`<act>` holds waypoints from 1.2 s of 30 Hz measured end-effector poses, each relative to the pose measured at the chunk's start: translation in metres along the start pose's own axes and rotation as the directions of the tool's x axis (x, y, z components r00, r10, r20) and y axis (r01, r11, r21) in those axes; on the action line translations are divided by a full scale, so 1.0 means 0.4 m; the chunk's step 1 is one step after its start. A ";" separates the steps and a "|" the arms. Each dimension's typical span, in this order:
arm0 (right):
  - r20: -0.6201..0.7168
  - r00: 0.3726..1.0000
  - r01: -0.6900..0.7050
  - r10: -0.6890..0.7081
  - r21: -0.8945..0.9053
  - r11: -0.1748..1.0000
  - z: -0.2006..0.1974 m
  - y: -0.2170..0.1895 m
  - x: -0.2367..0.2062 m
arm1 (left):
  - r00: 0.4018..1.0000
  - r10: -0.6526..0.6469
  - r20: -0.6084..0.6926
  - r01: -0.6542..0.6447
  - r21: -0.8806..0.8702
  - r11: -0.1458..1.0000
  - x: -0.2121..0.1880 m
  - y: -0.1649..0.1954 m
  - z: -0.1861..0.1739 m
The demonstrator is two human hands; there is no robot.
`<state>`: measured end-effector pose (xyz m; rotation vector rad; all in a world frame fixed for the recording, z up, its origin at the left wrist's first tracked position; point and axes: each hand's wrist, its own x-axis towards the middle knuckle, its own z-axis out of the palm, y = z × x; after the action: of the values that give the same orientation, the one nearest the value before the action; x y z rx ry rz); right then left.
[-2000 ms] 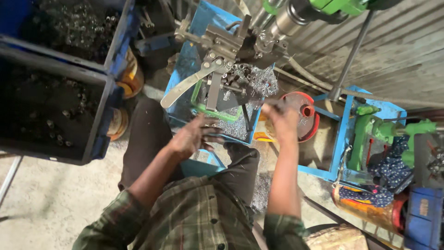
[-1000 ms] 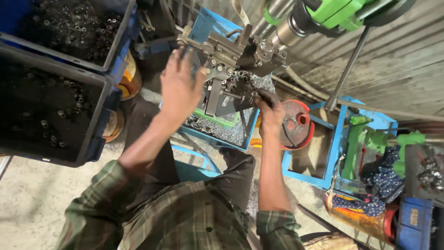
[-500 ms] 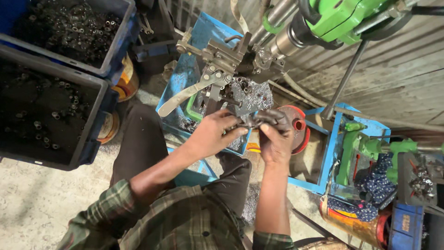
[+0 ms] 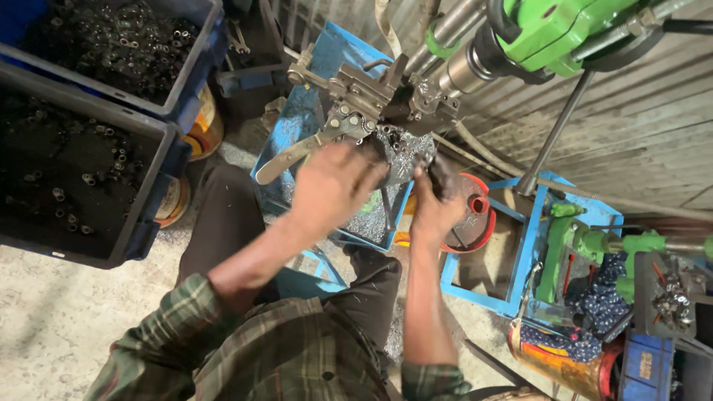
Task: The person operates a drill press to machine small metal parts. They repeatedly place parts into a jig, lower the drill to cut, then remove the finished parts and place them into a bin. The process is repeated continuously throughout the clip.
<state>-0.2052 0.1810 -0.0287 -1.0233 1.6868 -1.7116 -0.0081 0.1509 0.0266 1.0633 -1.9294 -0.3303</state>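
My left hand (image 4: pixel 334 186) reaches onto the grey metal clamp jig (image 4: pixel 364 100) under the green drill press (image 4: pixel 549 30). Its back faces me, just right of the jig's lever handle (image 4: pixel 286 160), and its fingertips are hidden in the metal shavings (image 4: pixel 401 152). My right hand (image 4: pixel 434 208) is raised beside it, with greasy fingers pinched on a small dark metal part (image 4: pixel 438 169) next to the jig. The two hands are close together but apart. The blue tray (image 4: pixel 312 111) lies beneath them.
Two dark crates (image 4: pixel 82 186) of small metal parts stand at the left. A red funnel (image 4: pixel 475 212) sits right of my right hand in a blue frame (image 4: pixel 523 252). A second green machine (image 4: pixel 587 245), cloth and tins crowd the right. Corrugated sheet wall behind.
My left hand went up to the clamp lever, then came down to the jig beside my right hand. My right hand moved from the red funnel to the jig and now points upward.
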 end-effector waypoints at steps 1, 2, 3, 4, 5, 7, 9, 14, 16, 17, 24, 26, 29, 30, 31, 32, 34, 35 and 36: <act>0.002 0.994 0.109 -0.110 -0.132 0.985 0.006 -0.001 0.011 | 0.999 -0.005 -0.041 0.008 0.071 0.997 0.018 -0.019 -0.009; 0.023 0.976 0.217 -0.218 -0.259 0.941 0.014 -0.002 0.023 | 0.997 -0.061 -0.051 0.067 0.123 0.990 0.036 -0.039 -0.014; 0.060 0.945 0.320 -0.322 -0.378 0.869 0.025 -0.001 0.034 | 0.991 -0.118 -0.066 0.128 0.174 0.977 0.053 -0.058 -0.014; 0.121 0.895 0.436 -0.429 -0.435 0.788 0.035 0.000 0.046 | 0.986 -0.157 -0.051 0.164 0.201 0.966 0.067 -0.079 -0.013; 0.188 0.831 0.543 -0.523 -0.480 0.690 0.047 0.003 0.059 | 0.980 -0.196 -0.037 0.200 0.231 0.952 0.079 -0.100 -0.009; 0.281 0.722 0.672 -0.633 -0.503 0.544 0.070 0.014 0.083 | 0.972 -0.237 -0.014 0.230 0.290 0.929 0.086 -0.128 0.002; 0.314 0.653 0.735 -0.689 -0.484 0.475 0.091 0.028 0.106 | 0.972 -0.234 0.013 0.215 0.347 0.913 0.086 -0.147 0.013; 0.271 0.669 0.700 -0.692 -0.542 0.465 0.117 0.050 0.123 | 0.969 -0.247 0.017 0.222 0.385 0.896 0.086 -0.161 0.023; 0.258 0.687 0.678 -0.679 -0.565 0.471 0.120 0.050 0.119 | 0.966 -0.256 0.024 0.228 0.377 0.898 0.090 -0.160 0.023; 0.258 0.698 0.667 -0.668 -0.574 0.475 0.120 0.050 0.117 | 0.964 -0.265 0.027 0.236 0.374 0.897 0.092 -0.160 0.023; 0.246 0.783 0.584 -0.571 -0.606 0.539 0.124 0.080 0.148 | 0.967 -0.254 0.025 0.228 0.365 0.903 0.092 -0.166 0.027; 0.245 0.744 0.621 -0.622 -0.597 0.507 0.128 0.083 0.157 | 0.968 -0.250 0.025 0.224 0.367 0.903 0.091 -0.166 0.029; 0.265 0.733 0.639 -0.626 -0.583 0.502 0.128 0.055 0.146 | 0.971 -0.237 0.030 0.209 0.370 0.905 0.087 -0.166 0.027; 0.281 0.737 0.643 -0.615 -0.574 0.508 0.126 0.038 0.137 | 0.971 -0.237 0.030 0.209 0.372 0.904 0.086 -0.167 0.024; 0.257 0.738 0.641 -0.624 -0.555 0.530 0.120 0.019 0.125 | 0.974 -0.224 0.037 0.193 0.385 0.902 0.085 -0.171 0.019; 0.230 0.737 0.641 -0.636 -0.535 0.550 0.111 -0.001 0.112 | 0.977 -0.207 0.041 0.174 0.399 0.900 0.087 -0.179 0.013; 0.176 0.749 0.622 -0.639 -0.520 0.585 0.078 -0.032 0.086 | 0.988 -0.154 0.021 0.131 0.420 0.898 0.099 -0.204 0.002; 0.153 0.767 0.595 -0.623 -0.532 0.602 0.052 -0.041 0.076 | 0.992 -0.123 0.004 0.110 0.423 0.899 0.111 -0.225 -0.005; 0.130 0.785 0.567 -0.606 -0.545 0.617 0.021 -0.049 0.069 | 0.996 -0.093 -0.012 0.089 0.424 0.901 0.125 -0.244 -0.005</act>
<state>-0.2115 0.1554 -0.0059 -2.0126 2.1182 -1.6315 0.0349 0.0538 -0.0005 1.4388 -2.0126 0.0439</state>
